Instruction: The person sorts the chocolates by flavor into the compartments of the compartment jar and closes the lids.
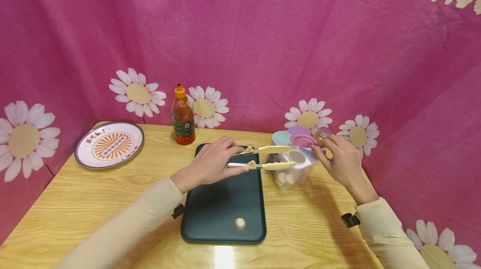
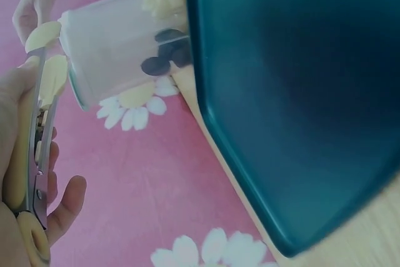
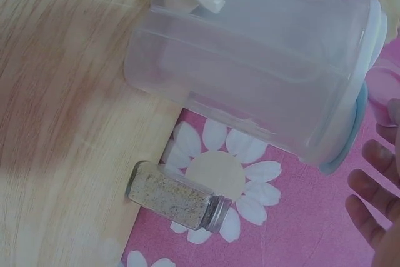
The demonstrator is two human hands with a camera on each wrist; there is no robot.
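Observation:
My left hand [image 1: 215, 161] holds a pair of metal tongs [image 2: 39, 148] with pale yellow tips; its two arms stand apart. In the head view the tips [image 1: 279, 166] are beside and over the round opening of a clear lidded container [image 3: 250, 60]. Whitish pieces [image 1: 284, 179] lie in its front compartment and dark round pieces [image 2: 167, 51] in another. My right hand [image 1: 342, 163] pinches the edge of the raised pink lid [image 1: 302, 140] with thumb and forefinger, the other fingers loosely bent. One small whitish piece [image 1: 240, 223] lies on the dark tray [image 1: 221, 202].
A sauce bottle [image 1: 183, 118] with an orange cap stands behind the tray. The patterned plate [image 1: 109, 145] is at the back left. Behind the container is a glass spice jar [image 3: 172, 198]. A pink flowered cloth [image 1: 233, 52] borders the wooden table [image 1: 124, 202].

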